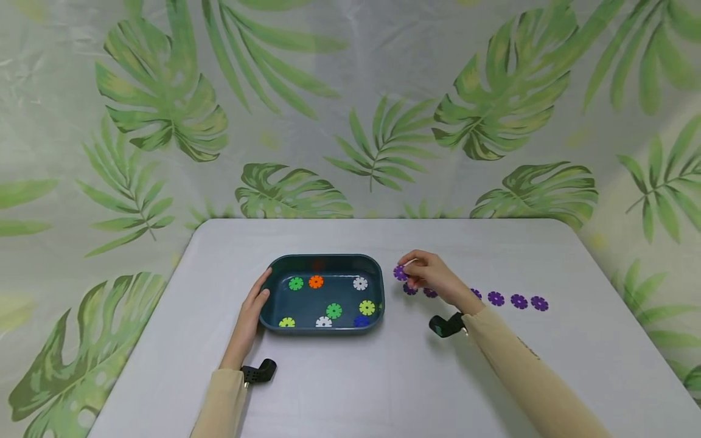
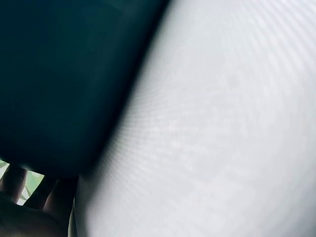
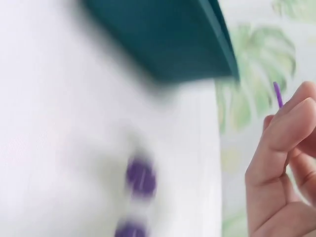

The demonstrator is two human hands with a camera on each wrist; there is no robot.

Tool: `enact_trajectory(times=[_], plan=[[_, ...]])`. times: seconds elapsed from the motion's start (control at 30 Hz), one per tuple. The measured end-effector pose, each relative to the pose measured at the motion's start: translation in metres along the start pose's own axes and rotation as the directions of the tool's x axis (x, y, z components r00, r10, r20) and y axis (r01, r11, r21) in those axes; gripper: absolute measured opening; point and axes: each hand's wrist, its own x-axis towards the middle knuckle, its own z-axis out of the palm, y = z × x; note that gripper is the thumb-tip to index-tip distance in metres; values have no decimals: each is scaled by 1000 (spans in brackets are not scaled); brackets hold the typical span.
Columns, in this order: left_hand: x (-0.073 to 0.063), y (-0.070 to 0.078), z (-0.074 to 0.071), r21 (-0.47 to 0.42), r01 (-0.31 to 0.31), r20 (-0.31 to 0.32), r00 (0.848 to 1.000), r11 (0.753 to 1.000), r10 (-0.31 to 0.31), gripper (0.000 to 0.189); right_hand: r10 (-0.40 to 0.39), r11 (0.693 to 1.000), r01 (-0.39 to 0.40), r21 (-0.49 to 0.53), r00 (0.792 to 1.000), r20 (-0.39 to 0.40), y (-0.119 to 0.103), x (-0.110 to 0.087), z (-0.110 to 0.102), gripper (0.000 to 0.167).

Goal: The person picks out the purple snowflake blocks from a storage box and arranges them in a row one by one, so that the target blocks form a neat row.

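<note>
My right hand [image 1: 432, 277] pinches a purple notched plastic disc [image 1: 400, 273] between thumb and fingertips, just right of the tray. In the right wrist view that disc [image 3: 277, 94] shows edge-on above the fingers. Below and right of this hand, a row of similar purple discs [image 1: 496, 298] lies on the table, partly hidden by the hand and wrist. My left hand [image 1: 253, 307] rests against the left outer side of a dark teal tray [image 1: 323, 331], fingers fairly straight along the wall and thumb near the rim. In the left wrist view, the tray wall [image 2: 59, 89] partly hides its fingers.
Inside the tray lie several notched discs: green [image 1: 334, 311], orange [image 1: 316, 281], white [image 1: 360, 283], yellow [image 1: 367, 308] and blue [image 1: 361, 321]. A white-covered table [image 1: 339, 389] bears everything. Behind it hangs a leaf-patterned cloth [image 1: 383, 73].
</note>
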Motion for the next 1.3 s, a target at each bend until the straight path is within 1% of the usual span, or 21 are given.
enact_trajectory(times=[0.17,0.3,0.37,0.5,0.53,0.63,0.7,0.8,0.9,1.0,1.07,1.17,1.23,1.3], plan=[[0,0,-1,3,9,-5,1000,1000,-9,48,-10,1000,12,25,998,-57,29,-31,-57,31],[0,-4,-2,-6,8,-11,1000,1000,-9,48,18,999,-14,36,991,-133,54,-59,-99,34],[1,-10,-4,-10,11,-17,1000,1000,-11,47,37,998,-26,65,984,-172,67,-74,-119,31],[4,-24,-7,5,17,-35,999,1000,-16,46,56,985,-16,171,971,-232,94,-105,-157,14],[5,-27,-8,10,14,-38,999,1000,-13,45,57,981,-7,196,967,-248,101,-112,-165,13],[6,-31,-9,21,4,-44,999,1000,-3,45,68,971,4,240,955,-290,118,-131,-185,21],[5,-33,-10,22,-3,-42,999,1000,3,45,86,967,-3,255,946,-314,128,-140,-195,25],[4,-33,-11,22,-2,-39,999,1000,3,45,110,965,-20,263,936,-334,139,-148,-204,28],[4,-33,-11,20,0,-40,999,1000,1,45,127,964,-35,264,931,-341,145,-151,-210,31],[4,-33,-11,19,3,-37,999,1000,-3,45,137,970,-55,236,929,-344,146,-150,-214,31],[4,-33,-11,20,3,-37,999,1000,-2,45,139,977,-72,199,927,-347,146,-148,-215,28],[5,-33,-11,24,-3,-36,999,1000,4,45,140,989,-111,98,920,-367,145,-145,-214,18],[5,-33,-11,26,-7,-36,999,1000,8,44,138,990,-136,33,913,-385,143,-144,-213,20],[6,-33,-12,27,-11,-35,999,1000,12,44,131,988,-152,-18,905,-405,142,-143,-211,27]])
